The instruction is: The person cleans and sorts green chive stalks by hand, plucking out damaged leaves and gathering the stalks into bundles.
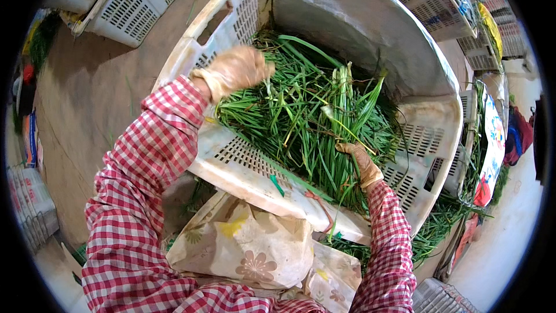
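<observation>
A large white plastic crate [417,139] with slotted walls stands before me, holding a loose heap of long, thin green leaves [278,126], which look like garlic chives. My right hand [362,165], in a thin pale glove, is closed around a bunch of leaves [345,91] whose whitish stalk ends point away from me. Over the heap's left part is my left hand [239,69], gloved too and blurred, its fingers curled. Whether it grips any strands cannot be made out.
White slotted crates [130,8] stand at the upper left, and another crate [434,8] at the upper right. Loose greens [438,226] lie right of my crate. A green tie [276,185] and a reddish tie [319,208] hang on its near rim. A flowered apron [252,248] covers my lap.
</observation>
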Action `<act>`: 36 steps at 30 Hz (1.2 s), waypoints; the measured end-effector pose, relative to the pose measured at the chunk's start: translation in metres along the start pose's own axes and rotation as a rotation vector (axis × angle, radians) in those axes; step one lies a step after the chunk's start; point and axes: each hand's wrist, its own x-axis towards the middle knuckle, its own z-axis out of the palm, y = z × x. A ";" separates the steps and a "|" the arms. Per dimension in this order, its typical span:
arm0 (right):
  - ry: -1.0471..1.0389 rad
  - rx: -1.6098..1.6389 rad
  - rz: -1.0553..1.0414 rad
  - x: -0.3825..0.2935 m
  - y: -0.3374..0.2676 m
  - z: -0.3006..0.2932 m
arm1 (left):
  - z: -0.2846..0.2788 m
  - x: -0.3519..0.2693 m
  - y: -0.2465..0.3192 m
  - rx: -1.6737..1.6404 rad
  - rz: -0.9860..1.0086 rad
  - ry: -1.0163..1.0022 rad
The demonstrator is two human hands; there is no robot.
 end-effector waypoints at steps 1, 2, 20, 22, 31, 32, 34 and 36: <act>-0.010 -0.029 -0.007 -0.007 -0.008 0.008 | 0.009 0.001 -0.003 0.149 0.084 -0.163; -0.019 -0.058 -0.013 -0.012 -0.013 0.011 | 0.022 0.000 -0.009 0.095 -0.043 -0.428; -0.283 -0.001 -0.119 0.015 0.023 0.001 | 0.197 0.027 0.000 -0.851 -0.043 -0.360; -0.284 0.033 -0.082 0.016 0.028 -0.005 | 0.170 0.010 0.053 -0.991 -0.186 -0.343; -0.223 -0.125 0.153 0.025 0.016 0.012 | 0.191 0.017 0.031 -0.609 -0.343 -0.377; -0.214 -0.123 0.154 0.023 0.018 0.009 | 0.192 0.017 0.037 -0.798 -0.195 -0.355; -0.170 -0.133 0.069 0.017 0.009 0.016 | 0.193 0.013 0.046 -1.125 -0.191 -0.357; -0.172 -0.102 0.085 0.013 0.013 0.010 | 0.192 0.009 0.066 -1.330 -0.389 -0.341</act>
